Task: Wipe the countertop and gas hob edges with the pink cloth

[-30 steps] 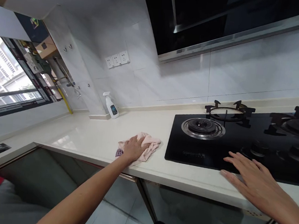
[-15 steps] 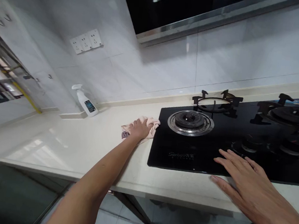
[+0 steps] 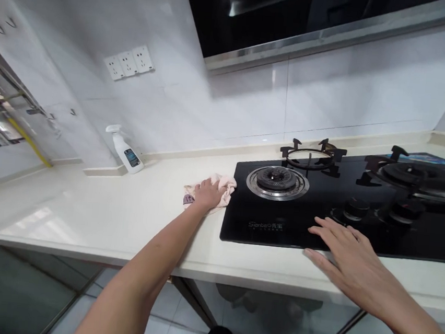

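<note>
My left hand (image 3: 209,194) rests on a pale pink cloth (image 3: 227,184), fingers pressed over it, on the white countertop beside the cooktop's left edge. The cloth is bunched, and a corner with dark printing lies flat to the left of my hand. To the right, my right hand (image 3: 346,252) has its fingers spread and holds nothing. It is over the front edge of the black glass cooktop (image 3: 257,212), near the control knobs (image 3: 356,208). Whether its palm touches the surface I cannot tell. The left burner (image 3: 277,179) is uncovered.
A pan support (image 3: 310,158) stands behind the left burner. Another burner with its support (image 3: 422,178) is at the right. A white spray bottle (image 3: 126,151) stands against the back wall, below the sockets (image 3: 129,63). A black range hood (image 3: 267,24) hangs above.
The view has shifted slightly, so the cooktop sits a little further left. My left hand stays on the cloth in nearly the same spot. My right hand stays spread near the front edge.
</note>
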